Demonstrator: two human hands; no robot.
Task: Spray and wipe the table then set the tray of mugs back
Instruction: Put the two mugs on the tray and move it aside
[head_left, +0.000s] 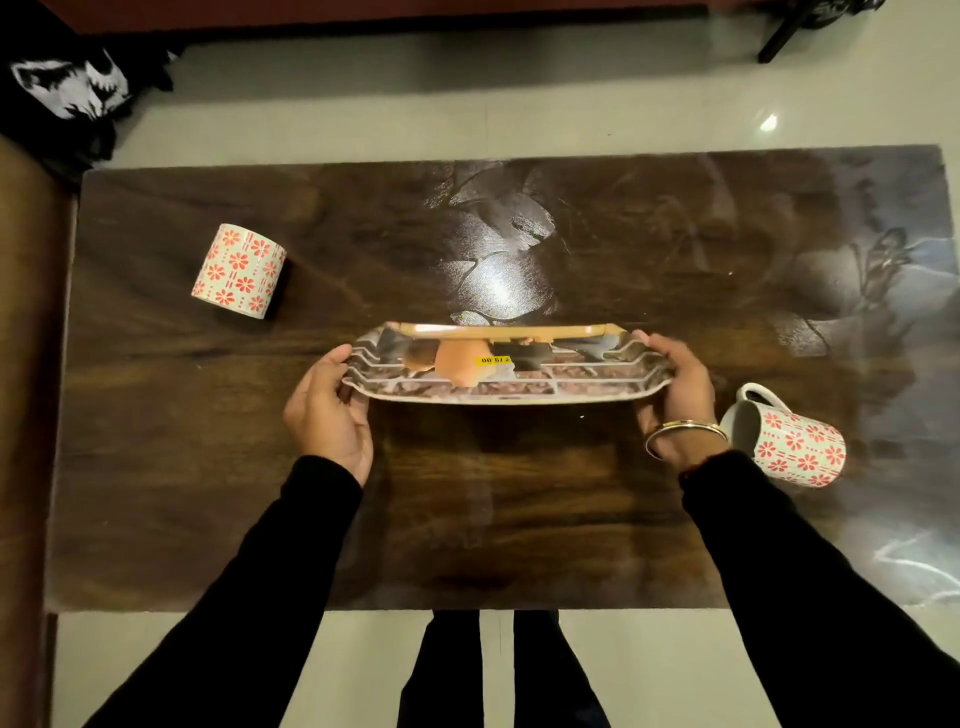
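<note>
Head view: your left hand (328, 410) and right hand (678, 402) each have a firm grip clamped on an end of the tray (506, 370), held over the middle of the desk (467, 545). One mug (240, 270) stands far left, the other (789, 441) just beside your right wrist. Keep it level, lower gently, and mind that nearer mug.
</note>
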